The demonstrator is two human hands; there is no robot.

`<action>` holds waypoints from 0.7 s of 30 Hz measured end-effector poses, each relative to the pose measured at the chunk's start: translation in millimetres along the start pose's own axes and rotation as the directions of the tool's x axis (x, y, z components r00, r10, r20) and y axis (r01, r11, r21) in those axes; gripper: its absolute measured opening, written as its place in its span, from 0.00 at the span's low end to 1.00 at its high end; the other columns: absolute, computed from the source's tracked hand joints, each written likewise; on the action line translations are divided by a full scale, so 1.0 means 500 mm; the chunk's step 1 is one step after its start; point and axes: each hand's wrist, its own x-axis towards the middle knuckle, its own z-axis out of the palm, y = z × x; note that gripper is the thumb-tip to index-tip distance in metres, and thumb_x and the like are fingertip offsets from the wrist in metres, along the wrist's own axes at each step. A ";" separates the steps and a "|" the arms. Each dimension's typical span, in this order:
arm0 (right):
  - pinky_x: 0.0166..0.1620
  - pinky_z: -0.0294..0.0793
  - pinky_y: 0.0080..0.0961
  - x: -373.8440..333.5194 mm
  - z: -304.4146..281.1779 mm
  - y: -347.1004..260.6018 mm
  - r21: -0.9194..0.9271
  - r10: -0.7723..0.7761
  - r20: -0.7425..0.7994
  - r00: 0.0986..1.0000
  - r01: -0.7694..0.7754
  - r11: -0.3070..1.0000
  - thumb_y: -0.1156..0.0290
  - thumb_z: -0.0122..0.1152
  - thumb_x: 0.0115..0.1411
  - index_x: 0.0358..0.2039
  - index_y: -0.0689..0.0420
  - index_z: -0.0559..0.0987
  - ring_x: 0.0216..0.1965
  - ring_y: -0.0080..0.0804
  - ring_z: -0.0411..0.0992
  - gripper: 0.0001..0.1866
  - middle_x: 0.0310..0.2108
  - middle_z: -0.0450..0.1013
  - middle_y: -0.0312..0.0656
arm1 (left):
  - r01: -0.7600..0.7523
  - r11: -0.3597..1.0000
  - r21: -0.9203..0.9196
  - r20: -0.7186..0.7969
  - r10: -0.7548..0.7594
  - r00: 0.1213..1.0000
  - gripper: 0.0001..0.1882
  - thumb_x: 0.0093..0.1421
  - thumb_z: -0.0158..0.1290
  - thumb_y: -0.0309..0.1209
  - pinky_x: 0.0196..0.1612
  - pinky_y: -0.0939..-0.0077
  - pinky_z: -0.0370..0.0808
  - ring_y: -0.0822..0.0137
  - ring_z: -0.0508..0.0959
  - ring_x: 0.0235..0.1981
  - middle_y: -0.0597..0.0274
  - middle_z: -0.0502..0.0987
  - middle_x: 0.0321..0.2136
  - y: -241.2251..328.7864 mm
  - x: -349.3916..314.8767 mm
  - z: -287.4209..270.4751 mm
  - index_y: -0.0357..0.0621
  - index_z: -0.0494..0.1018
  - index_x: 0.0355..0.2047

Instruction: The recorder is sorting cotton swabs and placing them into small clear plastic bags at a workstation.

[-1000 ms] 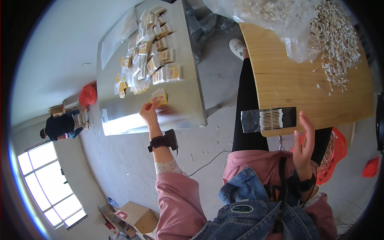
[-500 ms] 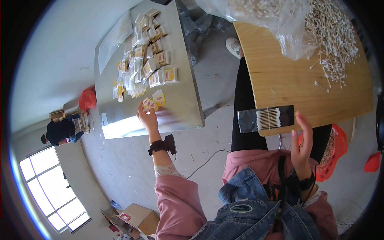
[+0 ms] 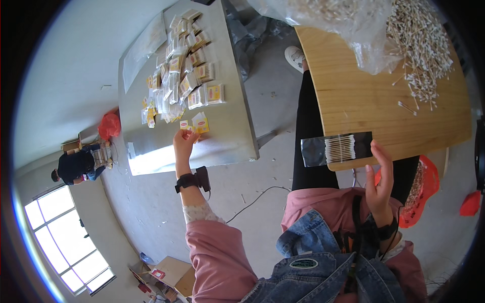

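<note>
The flat dark plastic strip of white cotton swabs (image 3: 340,148) poked past the brown wooden table (image 3: 379,108), so a bump from the right hand (image 3: 381,184), loosely open beside it, could knock it off; whether the left hand (image 3: 183,144) gripped the small yellow-and-white paper card (image 3: 184,124), I couldn't tell.

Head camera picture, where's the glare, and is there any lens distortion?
In the head view, the window is washed out to white; in the head view, a white reflection glares on the grey table; the head view's rim is dark and rounded.
</note>
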 end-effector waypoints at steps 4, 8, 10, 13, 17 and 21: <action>0.63 0.63 0.36 0.002 0.000 -0.006 -0.018 -0.019 -0.003 1.000 0.019 1.000 0.82 0.52 0.64 0.58 0.65 0.70 0.61 0.46 0.67 0.21 0.60 0.69 0.52 | 0.028 0.960 -0.279 -0.213 -0.090 0.973 0.15 0.54 0.67 0.27 0.33 0.80 0.72 0.73 0.76 0.31 0.60 0.79 0.30 0.013 -0.069 -0.010 0.34 0.76 0.38; 0.56 0.70 0.31 -0.015 0.015 -0.035 0.439 0.208 0.098 0.973 -0.230 0.869 0.85 0.53 0.62 0.61 0.64 0.67 0.48 0.34 0.76 0.25 0.59 0.69 0.51 | 0.046 0.537 -0.843 -0.043 -0.151 0.988 0.13 0.59 0.62 0.23 0.43 0.82 0.74 0.75 0.78 0.34 0.64 0.80 0.31 0.293 -0.253 0.042 0.34 0.74 0.43; 0.51 0.74 0.25 -0.011 0.026 -0.065 0.735 0.325 0.367 0.872 -0.486 0.474 0.84 0.59 0.61 0.63 0.60 0.65 0.48 0.28 0.74 0.30 0.58 0.68 0.46 | 0.182 0.422 -0.888 0.197 -0.009 0.980 0.11 0.59 0.61 0.22 0.44 0.80 0.76 0.75 0.79 0.35 0.64 0.80 0.32 0.364 -0.347 0.093 0.35 0.75 0.42; 0.48 0.75 0.20 0.003 0.026 -0.094 0.686 0.330 0.508 0.796 -0.605 0.404 0.82 0.64 0.60 0.62 0.59 0.66 0.46 0.23 0.73 0.31 0.51 0.71 0.43 | 0.355 0.381 -0.854 0.442 0.171 0.881 0.05 0.62 0.58 0.21 0.40 0.79 0.78 0.73 0.81 0.35 0.61 0.81 0.33 0.459 -0.451 0.183 0.37 0.75 0.39; 0.46 0.75 0.18 -0.005 0.012 -0.062 0.696 0.382 0.427 0.820 -0.567 0.441 0.80 0.63 0.62 0.56 0.60 0.71 0.42 0.19 0.72 0.22 0.42 0.73 0.37 | 0.561 0.249 -0.790 0.605 0.166 0.779 0.04 0.64 0.59 0.24 0.39 0.79 0.81 0.71 0.82 0.34 0.58 0.82 0.35 0.529 -0.516 0.240 0.35 0.77 0.37; 0.43 0.72 0.15 -0.016 -0.007 -0.027 0.634 0.415 0.380 0.826 -0.560 0.533 0.80 0.59 0.63 0.48 0.61 0.75 0.38 0.15 0.72 0.13 0.38 0.73 0.34 | 0.566 0.343 -0.749 0.635 0.129 0.762 0.08 0.64 0.57 0.24 0.39 0.79 0.81 0.72 0.81 0.36 0.60 0.82 0.35 0.557 -0.544 0.254 0.33 0.77 0.42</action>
